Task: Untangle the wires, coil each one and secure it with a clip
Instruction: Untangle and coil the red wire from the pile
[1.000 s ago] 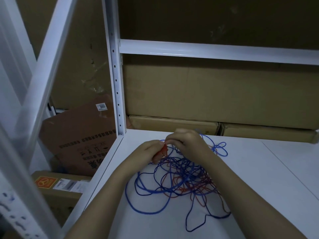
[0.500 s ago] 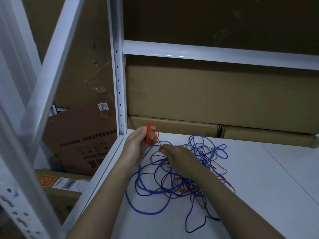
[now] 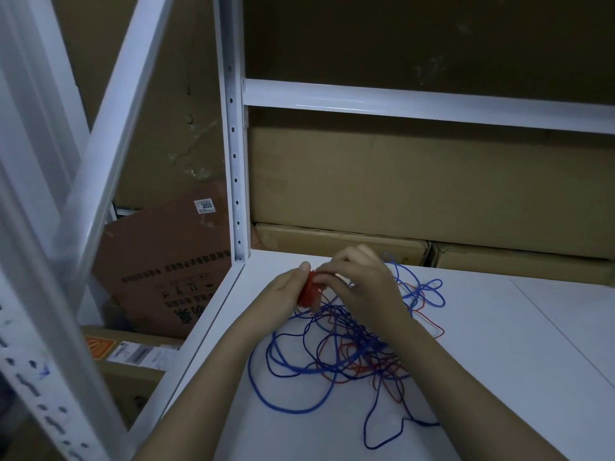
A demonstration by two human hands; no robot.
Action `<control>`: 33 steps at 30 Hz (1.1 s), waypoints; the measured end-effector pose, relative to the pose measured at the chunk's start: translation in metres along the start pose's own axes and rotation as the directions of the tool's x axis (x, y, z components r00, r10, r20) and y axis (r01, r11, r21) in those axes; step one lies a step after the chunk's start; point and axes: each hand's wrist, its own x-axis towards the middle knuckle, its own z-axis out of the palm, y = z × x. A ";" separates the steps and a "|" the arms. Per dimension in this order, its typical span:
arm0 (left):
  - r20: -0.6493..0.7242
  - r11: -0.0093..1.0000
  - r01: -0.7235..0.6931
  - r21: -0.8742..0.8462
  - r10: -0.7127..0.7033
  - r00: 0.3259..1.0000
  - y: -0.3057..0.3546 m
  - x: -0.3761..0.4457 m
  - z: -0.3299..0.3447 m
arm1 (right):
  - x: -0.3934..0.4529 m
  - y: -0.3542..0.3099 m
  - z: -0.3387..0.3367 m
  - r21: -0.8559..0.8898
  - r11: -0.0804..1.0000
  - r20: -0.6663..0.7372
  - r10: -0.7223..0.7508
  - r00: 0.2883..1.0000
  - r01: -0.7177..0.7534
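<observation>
Head view: left hand (image 3: 286, 294) grips a small coil of red wire (image 3: 307, 291), right hand (image 3: 362, 287) pinches the strand feeding onto it. Rest of the red wire (image 3: 429, 322) is snarled with the blue wire (image 3: 289, 405) on the white table (image 3: 499, 361). Looks light, thin and springy, so I'd guess loops pop off unless the coil stays pinched. Table edge (image 3: 199, 331) and the rack post (image 3: 238, 194) are close on the left, loads of room right
</observation>
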 end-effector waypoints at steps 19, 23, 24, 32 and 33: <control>-0.093 1.000 0.011 -0.002 -0.011 0.996 0.012 0.002 0.019 | -0.004 -0.034 0.015 0.399 0.721 0.098 0.581 0.808 -0.567; 0.019 1.000 -0.012 -0.019 0.013 1.000 0.003 -0.006 0.018 | 0.003 -0.027 0.013 0.513 0.560 0.142 0.692 0.708 -0.650; -0.021 0.998 -0.049 0.050 0.050 0.999 -0.001 -0.006 0.019 | 0.003 -0.026 0.012 0.549 0.521 0.161 0.702 0.694 -0.654; -0.255 0.823 -0.153 0.547 0.337 0.906 -0.004 -0.004 0.030 | -0.014 -0.035 0.006 0.579 0.514 0.048 0.753 0.657 -0.632; -0.257 0.818 -0.145 0.557 0.336 0.906 -0.002 -0.004 0.033 | -0.019 -0.036 0.005 0.525 0.579 0.009 0.729 0.684 -0.624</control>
